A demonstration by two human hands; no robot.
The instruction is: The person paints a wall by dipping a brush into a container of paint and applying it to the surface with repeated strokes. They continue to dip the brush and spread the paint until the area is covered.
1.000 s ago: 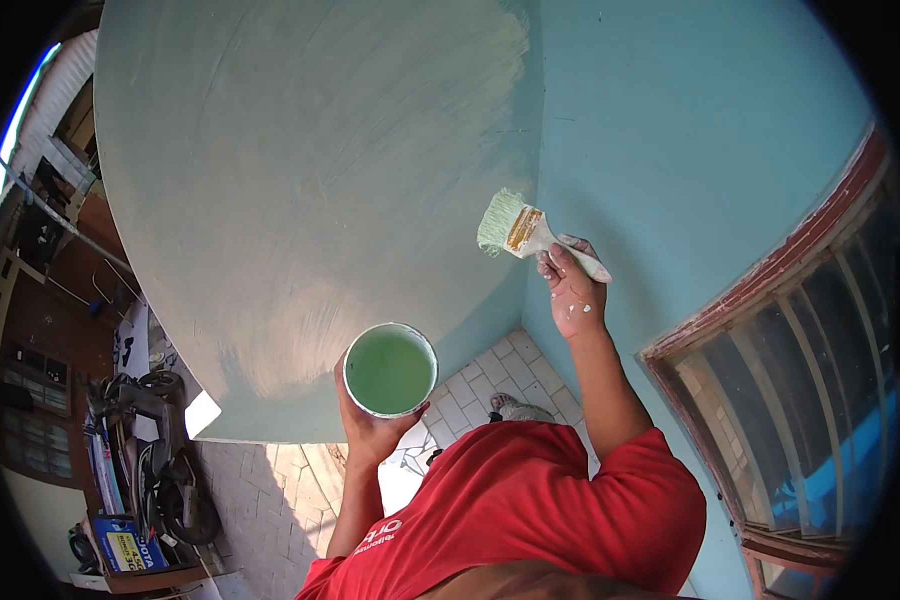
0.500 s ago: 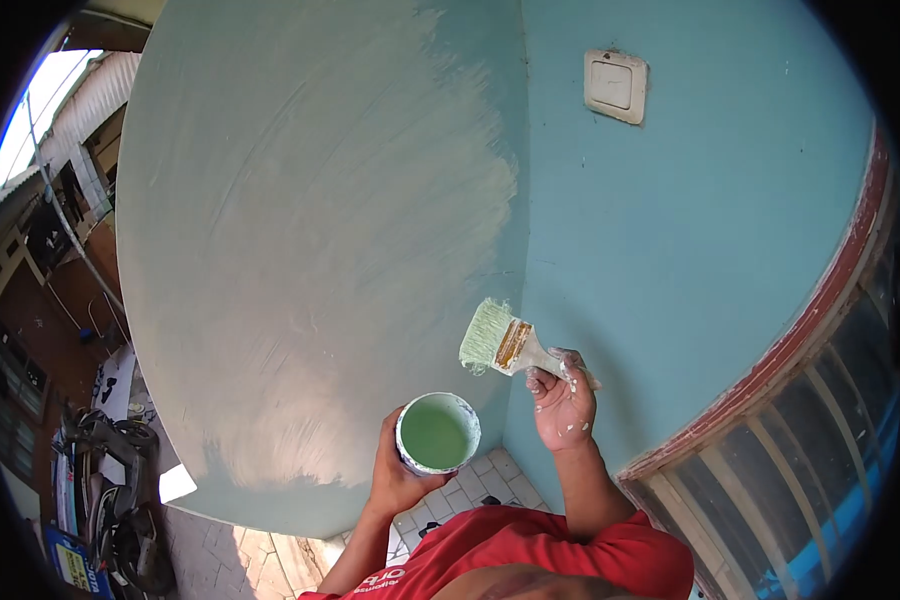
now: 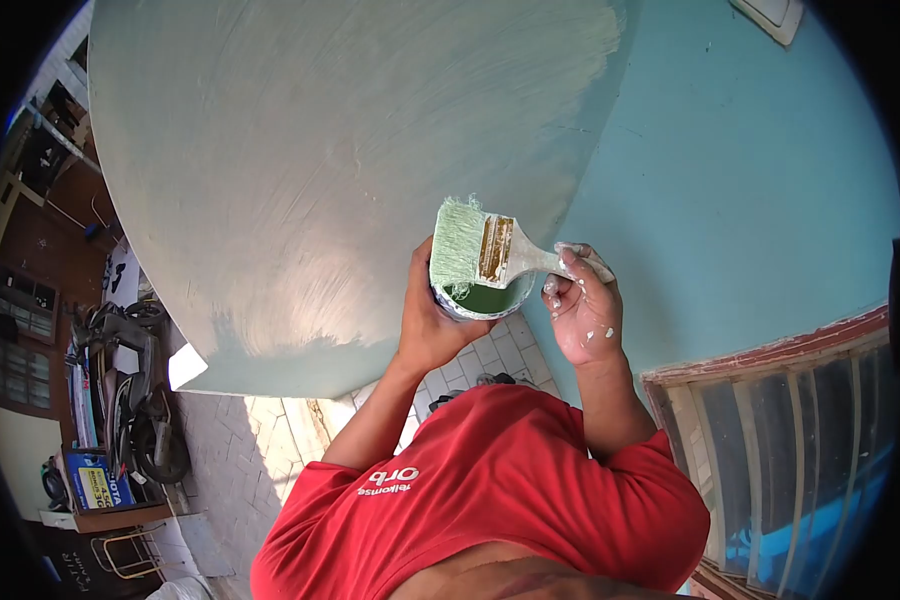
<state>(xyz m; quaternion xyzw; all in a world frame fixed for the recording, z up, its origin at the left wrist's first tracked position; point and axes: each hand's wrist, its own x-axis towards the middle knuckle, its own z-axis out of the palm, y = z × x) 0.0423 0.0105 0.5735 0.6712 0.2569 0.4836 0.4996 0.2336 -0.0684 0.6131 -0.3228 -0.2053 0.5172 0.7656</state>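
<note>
A wide paintbrush with pale green bristles is gripped by its handle in my right hand, whose skin is spotted with paint. The bristles are over the mouth of a round paint container with green paint inside. My left hand is wrapped round the container's left side and underside. Behind both hands stands a wall with uneven pale strokes over a blue-green coat. Whether the bristles touch the rim or the paint I cannot tell.
On the right, a blue wall carries a white switch above a red-framed window. A parked motorcycle, a blue sign and a metal rack are at the left. Paving tiles lie below.
My right hand has brought the brush from right of the container to over its mouth. The view has tilted downward, showing more of the red shirt and floor.
</note>
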